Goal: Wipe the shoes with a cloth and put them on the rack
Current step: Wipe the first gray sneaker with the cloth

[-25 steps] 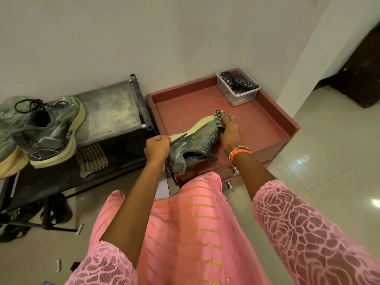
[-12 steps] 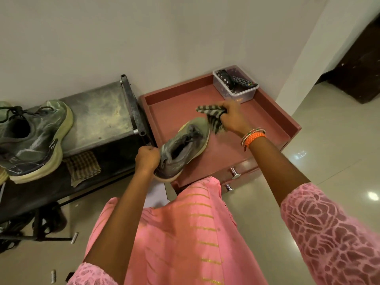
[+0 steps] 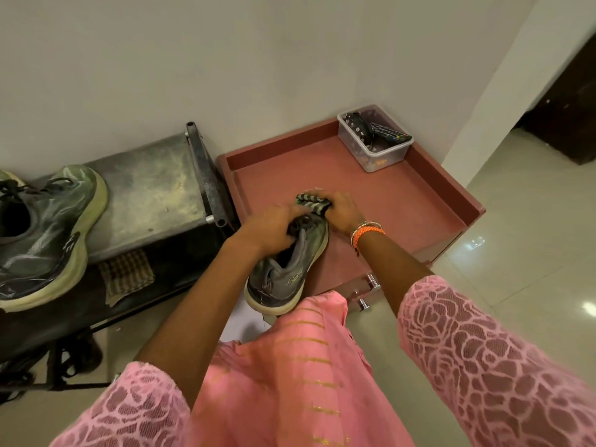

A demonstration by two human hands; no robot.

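While left hand [image 3: 269, 229] grips shoe [image 3: 283, 279] by laces, right hand [image 3: 343, 211] clamps cloth [image 3: 311, 203] on toe.

- Cabinet [image 3: 429, 201]: box of remotes [image 3: 375, 141] in its far corner.
- Rack [image 3: 145, 191] stands left of the cabinet, carrying a shoe [image 3: 48, 237].
- Folded cloth [image 3: 125, 274] lies on the rack's lower shelf.
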